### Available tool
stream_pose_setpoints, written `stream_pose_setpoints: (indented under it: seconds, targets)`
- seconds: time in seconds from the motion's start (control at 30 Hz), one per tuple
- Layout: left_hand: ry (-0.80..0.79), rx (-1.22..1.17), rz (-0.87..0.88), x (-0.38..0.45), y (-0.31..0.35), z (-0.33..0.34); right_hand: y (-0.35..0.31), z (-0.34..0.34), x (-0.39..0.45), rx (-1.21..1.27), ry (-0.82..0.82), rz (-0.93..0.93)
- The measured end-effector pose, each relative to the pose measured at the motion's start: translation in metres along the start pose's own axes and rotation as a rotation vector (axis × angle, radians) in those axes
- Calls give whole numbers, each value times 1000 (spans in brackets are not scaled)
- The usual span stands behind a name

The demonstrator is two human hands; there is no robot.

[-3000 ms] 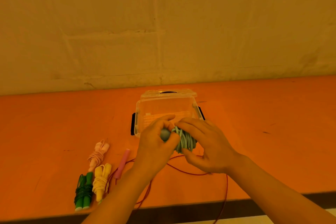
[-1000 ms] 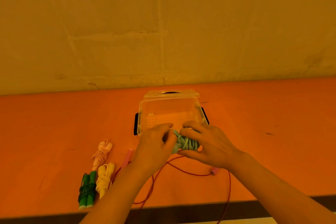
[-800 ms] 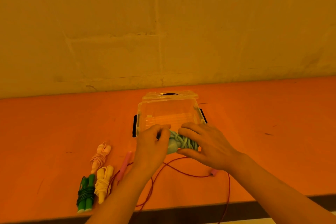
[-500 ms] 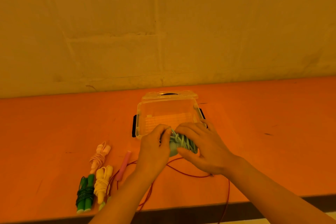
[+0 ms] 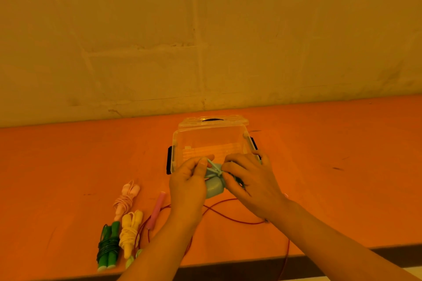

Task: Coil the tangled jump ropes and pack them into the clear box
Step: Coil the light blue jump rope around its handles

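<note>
You are securing the teal rope (image 5: 213, 186): left hand (image 5: 187, 186) pinching its strand, right hand (image 5: 251, 180) gripping the coil; next, the clear box (image 5: 211, 141).

Bare forearms, seemingly no sleeves.

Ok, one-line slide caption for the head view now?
Both hands, left and right, tie off the teal rope before the clear box.

Left hand (image 5: 187, 183) and right hand (image 5: 250, 180) meet at frame centre, fingers curled, pinching a blue-green rope bundle (image 5: 214, 186) between them; forearms enter from 6 and 4 o'clock.
</note>
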State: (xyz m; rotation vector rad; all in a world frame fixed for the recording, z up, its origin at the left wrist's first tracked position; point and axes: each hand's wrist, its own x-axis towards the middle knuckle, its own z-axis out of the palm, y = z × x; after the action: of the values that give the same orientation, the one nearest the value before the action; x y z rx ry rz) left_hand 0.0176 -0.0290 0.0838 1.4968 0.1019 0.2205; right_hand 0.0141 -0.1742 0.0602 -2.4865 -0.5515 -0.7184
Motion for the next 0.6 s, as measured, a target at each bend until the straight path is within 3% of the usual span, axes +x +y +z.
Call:
stream_pose_setpoints:
  seconds: [0.23, 0.6]
  targets:
    - [-224, 264, 150, 9, -3, -10, 4, 2, -6, -124, -216, -35]
    - [-326, 472, 373, 9, -20, -16, 11, 11, -9, -233, -197, -131]
